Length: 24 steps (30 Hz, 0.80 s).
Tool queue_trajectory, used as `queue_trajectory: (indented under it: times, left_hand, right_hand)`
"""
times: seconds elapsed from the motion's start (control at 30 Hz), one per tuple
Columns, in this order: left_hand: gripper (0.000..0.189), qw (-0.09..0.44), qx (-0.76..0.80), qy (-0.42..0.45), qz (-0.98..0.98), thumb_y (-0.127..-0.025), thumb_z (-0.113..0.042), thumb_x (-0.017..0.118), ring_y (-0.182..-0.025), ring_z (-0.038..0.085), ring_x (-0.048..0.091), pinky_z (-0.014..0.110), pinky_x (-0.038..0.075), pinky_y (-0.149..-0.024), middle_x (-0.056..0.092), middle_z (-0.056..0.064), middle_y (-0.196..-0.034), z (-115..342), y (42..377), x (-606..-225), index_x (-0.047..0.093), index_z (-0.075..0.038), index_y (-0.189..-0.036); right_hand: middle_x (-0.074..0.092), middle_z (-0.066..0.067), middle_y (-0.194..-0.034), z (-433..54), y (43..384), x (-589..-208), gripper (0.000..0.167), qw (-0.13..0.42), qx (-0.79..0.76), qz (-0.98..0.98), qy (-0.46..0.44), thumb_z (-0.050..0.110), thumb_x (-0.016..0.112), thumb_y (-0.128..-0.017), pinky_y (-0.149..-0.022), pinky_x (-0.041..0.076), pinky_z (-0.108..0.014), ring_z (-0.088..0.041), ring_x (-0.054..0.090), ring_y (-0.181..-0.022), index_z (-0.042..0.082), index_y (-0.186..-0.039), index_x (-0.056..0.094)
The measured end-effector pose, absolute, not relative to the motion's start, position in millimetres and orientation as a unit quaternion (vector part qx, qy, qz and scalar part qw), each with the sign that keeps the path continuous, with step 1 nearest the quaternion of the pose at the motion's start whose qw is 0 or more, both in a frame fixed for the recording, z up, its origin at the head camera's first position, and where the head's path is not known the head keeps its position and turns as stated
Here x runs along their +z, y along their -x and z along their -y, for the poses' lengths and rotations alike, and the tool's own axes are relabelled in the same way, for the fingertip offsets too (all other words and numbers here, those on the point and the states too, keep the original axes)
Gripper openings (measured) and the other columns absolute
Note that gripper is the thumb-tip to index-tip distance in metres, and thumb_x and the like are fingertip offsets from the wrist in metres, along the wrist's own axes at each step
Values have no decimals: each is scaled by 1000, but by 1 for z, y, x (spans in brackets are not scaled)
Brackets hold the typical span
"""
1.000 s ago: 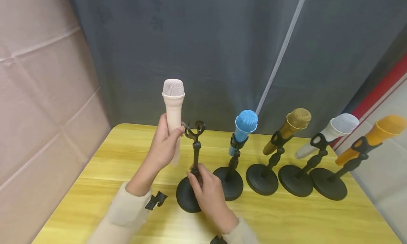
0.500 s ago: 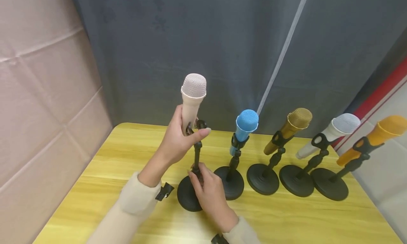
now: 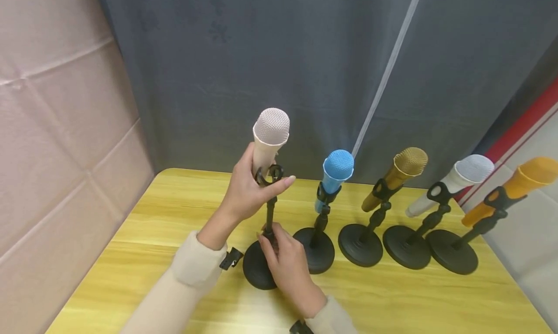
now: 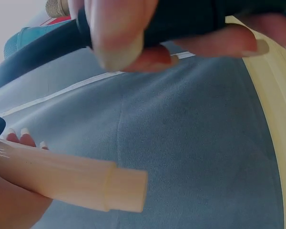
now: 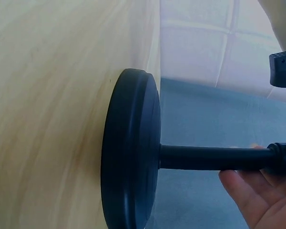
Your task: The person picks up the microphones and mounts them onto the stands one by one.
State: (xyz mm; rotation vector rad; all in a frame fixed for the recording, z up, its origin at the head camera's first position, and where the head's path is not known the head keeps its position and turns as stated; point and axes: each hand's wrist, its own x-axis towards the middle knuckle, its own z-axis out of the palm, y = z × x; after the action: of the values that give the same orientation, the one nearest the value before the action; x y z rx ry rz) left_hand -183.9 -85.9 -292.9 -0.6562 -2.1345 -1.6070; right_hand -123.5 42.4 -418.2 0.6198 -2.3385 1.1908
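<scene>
My left hand [image 3: 247, 189] grips a pale pinkish-white microphone [image 3: 271, 128] by its handle, head up and tilted toward me. In the head view the handle is at the clip [image 3: 273, 173] of a black desk stand; whether it sits inside the clip is hard to tell. The handle's lower end [image 4: 128, 188] sticks out free below the hand in the left wrist view. My right hand [image 3: 287, 264] holds the stand's pole [image 5: 209, 158] above its round black base [image 5: 133, 152], which rests on the wooden table.
To the right stand more black stands holding microphones: a blue one [image 3: 337, 167], a gold one [image 3: 407, 164], a white one [image 3: 468, 172] and an orange one [image 3: 529, 176]. A dark grey curtain [image 3: 261, 58] hangs behind the yellow wood table [image 3: 144, 218].
My left hand has carried the pale microphone rightward to the stand's clip and tipped its head toward me. The right hand has kept its hold on the pole.
</scene>
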Motion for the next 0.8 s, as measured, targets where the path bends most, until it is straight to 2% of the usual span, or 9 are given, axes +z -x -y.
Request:
queue_trajectory:
  times: [0.17,0.3,0.43,0.57,0.7,0.8]
  left_hand:
    - [61,232,-556,262,754,-78,-26,85,-92,32,56,34,50,-71,59,10,-104,85,188,-293,51,-8,-126]
    - [65,245,-554,274,747,-80,-41,83,-92,35,56,40,51,-71,60,12,-104,85,190,-293,52,-7,-126]
    - [75,259,-549,280,744,-81,-61,76,-90,30,57,46,51,-72,61,10,-102,84,192,-294,53,-6,-125]
    - [81,273,-542,280,744,-79,-72,69,-87,27,59,40,52,-72,63,8,-98,83,193,-295,54,-5,-122]
    - [80,274,-544,277,743,-79,-74,68,-86,23,60,42,53,-71,65,8,-96,82,192,-297,56,-5,-118]
    - [76,271,-547,275,743,-80,-71,70,-87,18,60,41,55,-72,67,7,-97,83,191,-298,57,-6,-117]
  right_hand:
    - [73,2,-87,-43,124,-418,9,227,429,844,-227,22,67,-99,-65,62,-31,-7,74,-78,15,-103,63]
    - [72,3,-87,-43,124,-419,9,234,426,843,-229,21,67,-98,-65,62,-30,-6,73,-77,15,-103,62]
    - [72,4,-86,-43,124,-420,8,240,426,841,-233,21,67,-98,-64,61,-29,-4,72,-76,16,-103,62]
    - [72,4,-87,-43,125,-420,8,238,428,840,-233,21,67,-98,-66,61,-24,-4,73,-78,16,-102,62]
    - [74,3,-89,-43,125,-420,9,225,439,839,-228,22,67,-98,-68,62,-23,-6,75,-80,16,-103,63]
    - [75,1,-90,-43,125,-420,9,217,449,837,-226,23,67,-99,-68,63,-29,-9,76,-81,16,-103,63]
